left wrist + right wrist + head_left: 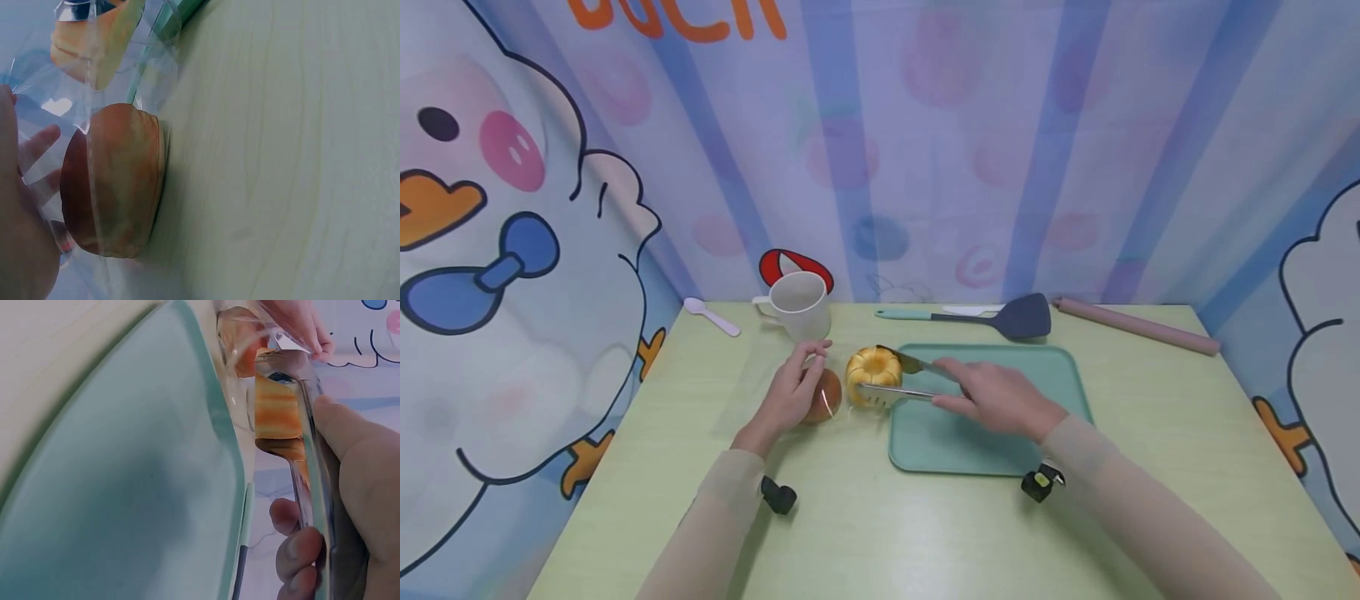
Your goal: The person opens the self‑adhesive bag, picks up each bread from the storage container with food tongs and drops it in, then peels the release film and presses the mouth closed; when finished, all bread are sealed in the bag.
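Note:
My right hand (1000, 396) grips metal tongs (917, 393), seen closely in the right wrist view. The tong ends clasp a golden ring-shaped bread (874, 367) from two sides, just left of the tray's edge. My left hand (792, 387) holds a clear plastic bag (112, 81) by its edge, thumb and fingers together in the right wrist view. A round brown bun (119, 181) lies inside the bag, beside my left fingers. Clear film overlaps the ring-shaped bread in the left wrist view.
A green tray (977, 454) lies under my right hand. Behind stand a white mug (801, 304) and a dark spatula (1022, 317) with a white utensil (970, 309) behind it. A lilac spoon (711, 317) lies far left, a pink rolling pin (1138, 325) far right.

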{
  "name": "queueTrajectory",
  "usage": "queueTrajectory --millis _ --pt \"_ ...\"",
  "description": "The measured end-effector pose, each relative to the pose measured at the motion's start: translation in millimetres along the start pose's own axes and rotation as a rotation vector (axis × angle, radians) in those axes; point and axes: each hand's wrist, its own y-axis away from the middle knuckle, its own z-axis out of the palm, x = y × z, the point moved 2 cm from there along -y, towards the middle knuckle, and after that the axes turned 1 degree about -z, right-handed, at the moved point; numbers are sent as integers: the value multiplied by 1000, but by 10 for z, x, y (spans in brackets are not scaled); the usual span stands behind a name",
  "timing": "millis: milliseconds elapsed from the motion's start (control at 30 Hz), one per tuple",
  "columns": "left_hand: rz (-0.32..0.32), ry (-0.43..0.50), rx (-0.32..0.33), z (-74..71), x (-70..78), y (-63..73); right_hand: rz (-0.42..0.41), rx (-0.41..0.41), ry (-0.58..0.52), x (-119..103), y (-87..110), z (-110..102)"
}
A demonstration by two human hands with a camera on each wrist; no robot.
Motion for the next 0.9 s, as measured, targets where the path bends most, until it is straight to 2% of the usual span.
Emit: queueTrajectory --millis 233,300,533,667,767,900 --pt "-6 -4 5 10 24 -5 -82 39 108 -21 10 6" --pt "9 -1 8 13 31 -9 -95 36 133 -55 -1 16" --pt "32 1 2 55 24 -22 -61 33 170 -132 -61 54" --pt "67 13 15 72 25 -31 -45 21 185 -149 -88 91" --pt "92 -26 31 78 33 -39 -40 24 194 -180 -96 84" --pt "84 -105 24 84 58 -27 -44 53 221 -248 -102 56"
